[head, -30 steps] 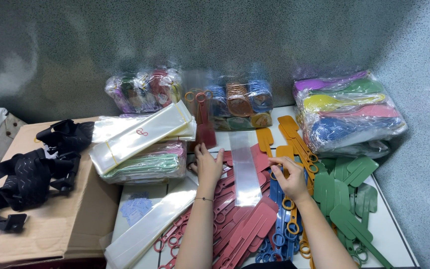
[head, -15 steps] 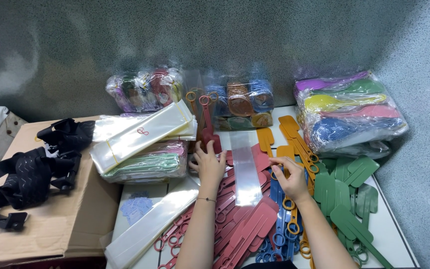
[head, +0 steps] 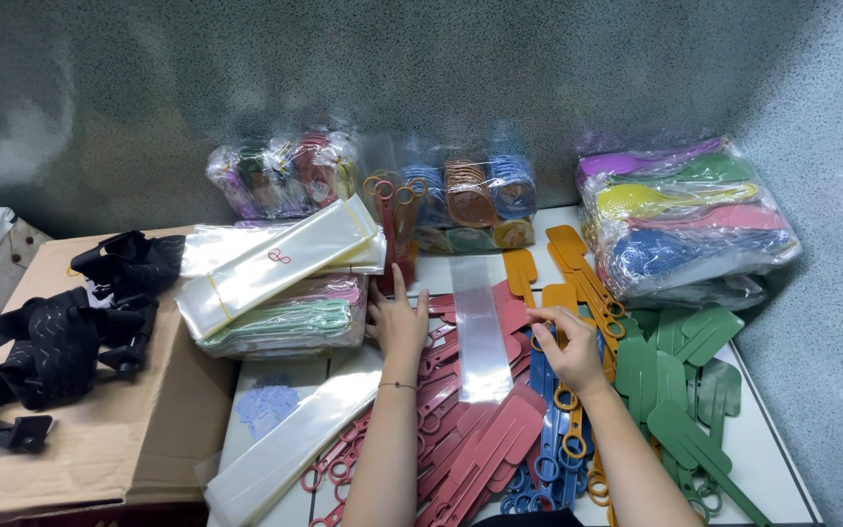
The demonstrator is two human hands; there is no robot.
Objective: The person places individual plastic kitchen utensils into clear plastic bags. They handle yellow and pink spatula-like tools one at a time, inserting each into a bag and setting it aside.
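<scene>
Your left hand [head: 397,317] grips the red plastic tool [head: 389,229], which stands nearly upright with its ring handles above your fingers, just left of the clear plastic sleeve [head: 480,332]. That sleeve lies flat on the red pile, between your hands. Your right hand [head: 566,346] rests just right of the sleeve, fingers loosely bent and touching an orange tool [head: 560,298], clasping nothing firmly.
</scene>
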